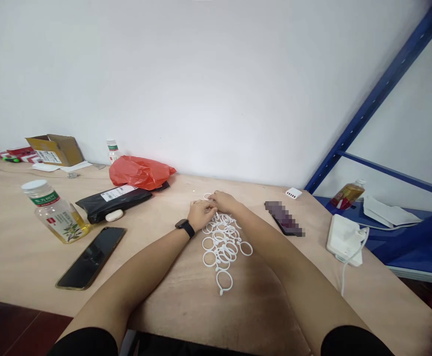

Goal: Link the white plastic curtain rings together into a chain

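Observation:
White curtain rings, each with a small knob or eyelet, lie in an overlapping, elongated pile on the wooden table. At the pile's far end my left hand, with a black watch on its wrist, has its fingers curled inward. My right hand meets it there, fingers bent and tips together. One white ring shows just past the fingertips of both hands, which appear closed on it. Fingers hide the exact grip and part of the far rings.
Left of my arms are a phone, a bottle, a white case, a black package, a red bag and a cardboard box. Rightward are another phone, a white charger and a blue rack.

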Tool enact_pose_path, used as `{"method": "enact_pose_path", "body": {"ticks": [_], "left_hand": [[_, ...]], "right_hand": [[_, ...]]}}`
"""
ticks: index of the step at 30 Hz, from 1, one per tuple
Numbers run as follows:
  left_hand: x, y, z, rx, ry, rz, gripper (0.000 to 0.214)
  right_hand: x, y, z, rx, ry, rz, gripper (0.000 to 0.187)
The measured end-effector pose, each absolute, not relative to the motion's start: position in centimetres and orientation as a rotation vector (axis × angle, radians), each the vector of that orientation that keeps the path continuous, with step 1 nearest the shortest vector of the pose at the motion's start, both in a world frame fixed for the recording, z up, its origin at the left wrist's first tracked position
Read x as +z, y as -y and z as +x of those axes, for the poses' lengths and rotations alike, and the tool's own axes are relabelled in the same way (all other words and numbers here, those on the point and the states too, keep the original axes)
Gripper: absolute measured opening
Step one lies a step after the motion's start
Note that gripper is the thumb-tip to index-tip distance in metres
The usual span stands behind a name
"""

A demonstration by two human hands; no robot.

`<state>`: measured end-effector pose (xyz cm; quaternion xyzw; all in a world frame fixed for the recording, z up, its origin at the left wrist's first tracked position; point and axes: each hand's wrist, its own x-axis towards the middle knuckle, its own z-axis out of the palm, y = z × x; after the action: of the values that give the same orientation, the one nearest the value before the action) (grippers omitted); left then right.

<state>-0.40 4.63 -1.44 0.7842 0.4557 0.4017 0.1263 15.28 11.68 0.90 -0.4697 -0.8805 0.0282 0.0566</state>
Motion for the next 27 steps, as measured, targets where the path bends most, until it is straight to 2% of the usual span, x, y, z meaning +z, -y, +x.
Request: {"method": "enact_pose_path", "body": {"ticks": [4, 9, 14, 22, 27], "left_hand": [[-1.5, -4.6, -0.1, 1.133, -1.172, 2.343, 0.015], [-1.7, -4.6, 0.1, 1.266, -1.025, 2.429, 0.017], [-1.5, -4.4, 0.1, 1.41, -0.935, 2.48, 0.025], [-1.1, -3.7, 0.1, 1.119, -0.793, 2.598, 0.033], [-0.9, -3.3, 0.1, 1.021, -0.777, 2.604, 0.034]], "right_hand": [[0.4, -10.8, 16.3, 0.063, 2.593, -1.438, 0.021], [-0.2, -8.1, 19.8, 0.141, 2.226, -1.37, 0.02], [-0.7, -3.6, 22.4, 0.398, 1.831, -1.262, 0.026], [-2.2, -0.6, 20.9, 0.921, 1.393, -1.062, 0.039], [-1.9, -0.3, 19.8, 1.062, 1.302, -1.0, 0.039]]}}
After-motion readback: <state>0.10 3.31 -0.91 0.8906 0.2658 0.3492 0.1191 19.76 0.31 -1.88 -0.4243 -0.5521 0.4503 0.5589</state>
